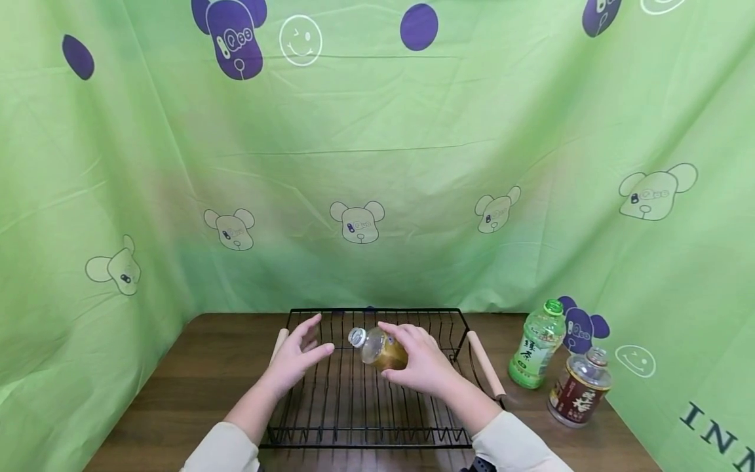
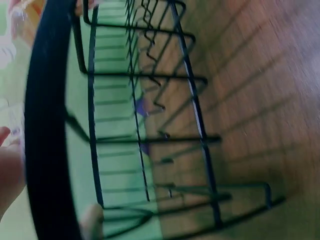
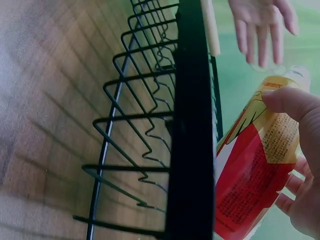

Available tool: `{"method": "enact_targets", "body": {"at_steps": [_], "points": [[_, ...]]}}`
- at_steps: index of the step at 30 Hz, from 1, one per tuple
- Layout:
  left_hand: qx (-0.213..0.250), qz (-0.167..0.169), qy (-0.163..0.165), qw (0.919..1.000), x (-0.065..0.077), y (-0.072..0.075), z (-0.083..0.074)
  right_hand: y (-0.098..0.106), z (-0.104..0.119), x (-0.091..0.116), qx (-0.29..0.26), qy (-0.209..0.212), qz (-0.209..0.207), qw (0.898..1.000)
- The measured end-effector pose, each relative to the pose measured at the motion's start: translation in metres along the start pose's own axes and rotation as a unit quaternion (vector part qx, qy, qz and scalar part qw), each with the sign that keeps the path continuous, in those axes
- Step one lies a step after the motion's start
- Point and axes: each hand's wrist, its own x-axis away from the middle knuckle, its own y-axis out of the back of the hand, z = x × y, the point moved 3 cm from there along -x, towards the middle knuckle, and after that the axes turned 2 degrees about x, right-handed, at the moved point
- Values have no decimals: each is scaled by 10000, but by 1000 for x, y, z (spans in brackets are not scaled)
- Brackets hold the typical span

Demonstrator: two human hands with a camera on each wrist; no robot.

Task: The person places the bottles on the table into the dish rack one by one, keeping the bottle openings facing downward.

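Observation:
My right hand [image 1: 421,359] grips a small plastic bottle [image 1: 386,351] above a black wire rack [image 1: 366,447]. The bottle is tilted, its pale neck end pointing left; whether it is capped I cannot tell. In the right wrist view the bottle [image 3: 250,160] shows a red and yellow label, with thumb and fingers on either side of it. My left hand [image 1: 295,357] hovers over the rack's left part with spread, loosely bent fingers, apart from the bottle and holding nothing. Only part of this hand [image 2: 9,172] appears at the left wrist view's edge.
Wooden handles [image 1: 486,364] flank the rack on the brown table [image 1: 194,380]. To its right stand a green-labelled bottle [image 1: 537,344] and a clear bottle with a dark red label [image 1: 580,390]. A green printed cloth [image 1: 413,262] hangs behind and at the sides.

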Motion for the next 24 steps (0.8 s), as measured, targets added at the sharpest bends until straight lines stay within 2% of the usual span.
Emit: {"method": "enact_targets", "body": {"at_steps": [5, 10, 17, 24], "points": [[202, 580, -22, 9981, -5, -19, -5, -7, 5, 0, 103, 181, 179, 9996], [-149, 962, -51, 9952, -8, -32, -8, -10, 8, 1, 142, 372, 331, 9987], [-738, 1285, -115, 9889, -9, -39, -11, -12, 11, 1, 300, 610, 601, 9959], [-805, 1362, 24, 9874, -9, -43, -8, -13, 12, 3, 422, 718, 756, 9936]]}}
